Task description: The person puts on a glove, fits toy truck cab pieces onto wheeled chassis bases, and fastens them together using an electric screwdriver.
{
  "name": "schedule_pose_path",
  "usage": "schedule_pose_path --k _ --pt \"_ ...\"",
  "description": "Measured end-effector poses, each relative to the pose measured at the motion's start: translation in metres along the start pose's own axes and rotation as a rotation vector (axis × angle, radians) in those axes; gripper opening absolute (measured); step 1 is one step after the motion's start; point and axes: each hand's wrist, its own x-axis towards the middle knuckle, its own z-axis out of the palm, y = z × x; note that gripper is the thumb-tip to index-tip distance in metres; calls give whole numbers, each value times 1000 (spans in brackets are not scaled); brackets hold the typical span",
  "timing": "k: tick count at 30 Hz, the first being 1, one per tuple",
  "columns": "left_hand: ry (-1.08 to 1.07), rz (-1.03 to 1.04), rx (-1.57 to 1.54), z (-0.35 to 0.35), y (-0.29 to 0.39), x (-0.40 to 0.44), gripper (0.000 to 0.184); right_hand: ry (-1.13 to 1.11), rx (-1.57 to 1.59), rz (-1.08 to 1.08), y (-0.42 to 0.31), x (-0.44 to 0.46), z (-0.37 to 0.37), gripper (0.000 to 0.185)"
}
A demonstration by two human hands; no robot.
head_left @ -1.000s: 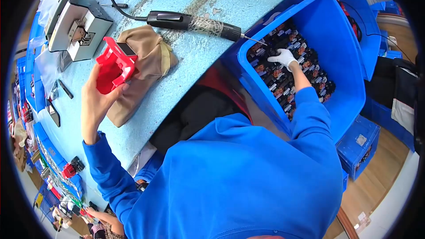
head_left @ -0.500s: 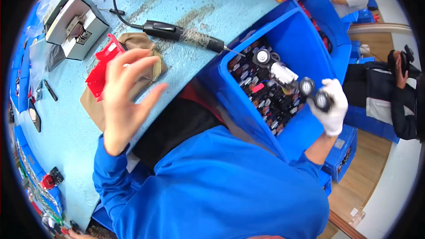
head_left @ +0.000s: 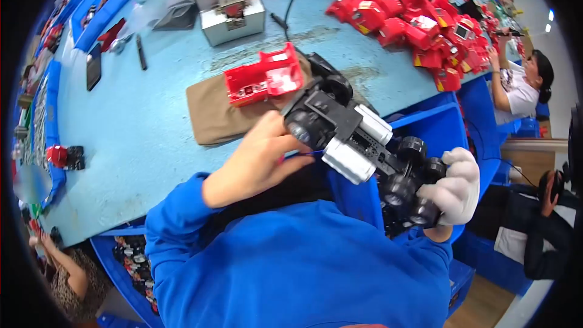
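Note:
A black toy truck chassis (head_left: 340, 121) with silver side tanks and several wheels is held at a tilt over the table's near edge. My right hand (head_left: 452, 188), in a white glove, is closed around its rear wheels. My bare left hand (head_left: 258, 155) is at the front end, thumb and index finger closed together by a thin blue wire (head_left: 313, 152); their exact hold is partly hidden. A red plastic toy truck cab (head_left: 267, 76) lies open side up on a folded brown cloth (head_left: 209, 112), just beyond my left hand.
Several red cabs (head_left: 407, 12) are heaped at the back right. A blue bin (head_left: 358, 203) stands under the chassis. A box-shaped device (head_left: 234, 18), a phone (head_left: 93, 67) and a pen-like tool (head_left: 141, 53) are on the table (head_left: 146, 170). Other people are at both sides.
My right hand has brought the chassis up from over the bin toward the table. My left hand, open before, has closed at its front end. The view has shifted.

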Motion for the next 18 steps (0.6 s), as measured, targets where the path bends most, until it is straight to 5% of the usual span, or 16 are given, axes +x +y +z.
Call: schedule_pose_path --k 3,4,6,7,8,10,14,18 --pt "-13 -144 327 -48 21 -33 15 76 325 434 -6 7 30 31" --pt "-21 -165 448 -57 27 -40 14 -191 401 788 -11 7 33 26" --pt "-90 -200 707 -71 35 -49 16 -257 1108 1467 -9 15 62 18" --pt "-82 -186 785 -76 33 -52 17 -344 1242 1465 -1 -9 82 23" --pt "-68 -171 863 -78 27 -51 18 -189 1602 1618 -9 -5 99 30" --pt "4 -118 990 -81 13 -49 21 -136 1681 2033 -2 -5 124 30" --pt "187 -1 1090 -89 -22 -37 26 54 2387 2096 15 -24 157 40" --pt "299 105 1027 -92 -47 -22 31 -214 2410 2125 23 -11 148 62"
